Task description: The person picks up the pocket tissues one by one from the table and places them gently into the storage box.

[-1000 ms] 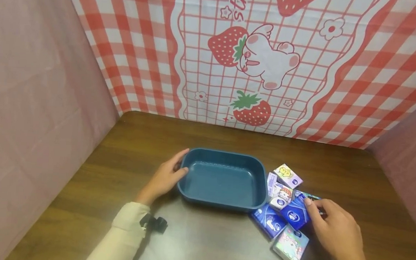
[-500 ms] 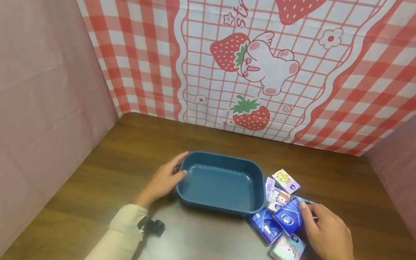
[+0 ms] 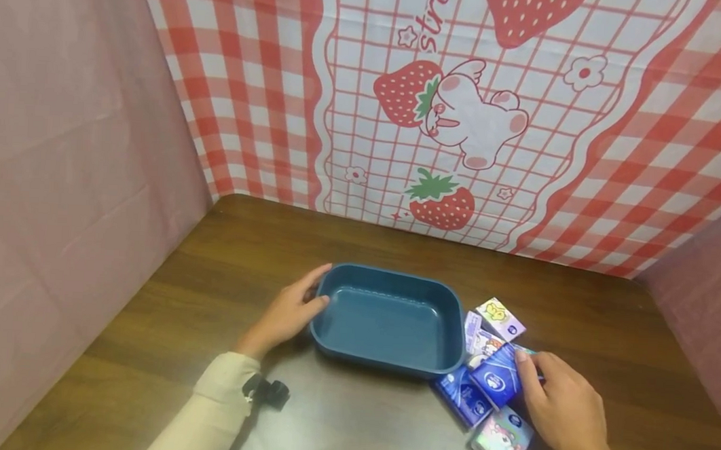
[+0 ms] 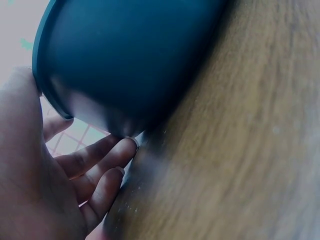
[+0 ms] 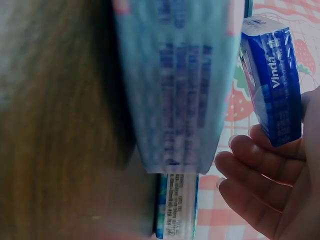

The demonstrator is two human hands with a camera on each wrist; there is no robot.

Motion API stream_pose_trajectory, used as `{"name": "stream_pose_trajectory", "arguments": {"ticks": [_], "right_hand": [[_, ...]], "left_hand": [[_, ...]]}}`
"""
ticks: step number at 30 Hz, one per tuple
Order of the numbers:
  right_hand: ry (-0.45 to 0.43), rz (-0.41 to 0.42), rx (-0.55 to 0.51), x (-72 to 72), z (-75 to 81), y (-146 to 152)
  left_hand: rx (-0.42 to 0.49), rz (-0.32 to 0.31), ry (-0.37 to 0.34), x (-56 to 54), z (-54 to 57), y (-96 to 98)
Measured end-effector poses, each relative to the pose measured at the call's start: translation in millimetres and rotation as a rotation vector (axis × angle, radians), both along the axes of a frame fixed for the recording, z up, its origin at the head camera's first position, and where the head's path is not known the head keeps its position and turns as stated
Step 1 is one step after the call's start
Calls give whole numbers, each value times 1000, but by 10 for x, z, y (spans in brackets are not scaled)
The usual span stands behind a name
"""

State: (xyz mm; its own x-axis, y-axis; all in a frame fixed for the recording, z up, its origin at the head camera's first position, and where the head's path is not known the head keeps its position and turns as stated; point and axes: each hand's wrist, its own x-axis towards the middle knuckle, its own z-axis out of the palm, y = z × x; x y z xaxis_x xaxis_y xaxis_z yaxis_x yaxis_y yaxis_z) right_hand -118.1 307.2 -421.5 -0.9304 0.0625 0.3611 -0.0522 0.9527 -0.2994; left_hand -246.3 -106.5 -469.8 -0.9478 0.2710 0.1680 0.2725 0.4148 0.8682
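My left hand grips the left end of a dark teal rectangular basin, thumb at the rim and fingers against the outer wall. Inside, the basin's bare floor shows. My right hand pinches a blue tissue pack by its right edge, over the other packs; in the right wrist view this pack shows its Vinda lettering. Partly covered by it are another blue pack and a strawberry-print pack. A pastel pack with a bear lies nearest the front.
Behind the pile is a pack with a yellow figure. The packs crowd the basin's right end on the brown wooden table. A red checked cloth hangs at the back, with pink curtains on both sides.
My right hand has drawn the blue tissue pack left, closer to the basin, over the other packs. My left hand keeps its grip on the basin. The head view has shifted slightly.
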Motion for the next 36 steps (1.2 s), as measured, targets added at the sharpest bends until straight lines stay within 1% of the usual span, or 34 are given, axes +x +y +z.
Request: {"name": "stream_pose_trajectory", "arguments": {"ticks": [2,9,13,18,25,31,36], "right_hand": [[13,4,3,-12,1,-5],[6,-8,7,-22,20,-2],[37,2,-1,-43,27,-32],[71,23,-7,-100,44,-101],[30,30,8,-157,90,-203],[74,28,2,-175,114,-218],[82,18,-9,-189,136,-208]], "left_hand": [[-6,0,0,0,0,-5],[-5,-9,10,-17,-8,12],[-2,-16,11,-22,-9,26],[-9,-8,6,-10,2,8],[-8,-4,12,-2,20,-34],[-13,3,11,-9,22,-29],[-13,0,0,-20,-2,-16]]}}
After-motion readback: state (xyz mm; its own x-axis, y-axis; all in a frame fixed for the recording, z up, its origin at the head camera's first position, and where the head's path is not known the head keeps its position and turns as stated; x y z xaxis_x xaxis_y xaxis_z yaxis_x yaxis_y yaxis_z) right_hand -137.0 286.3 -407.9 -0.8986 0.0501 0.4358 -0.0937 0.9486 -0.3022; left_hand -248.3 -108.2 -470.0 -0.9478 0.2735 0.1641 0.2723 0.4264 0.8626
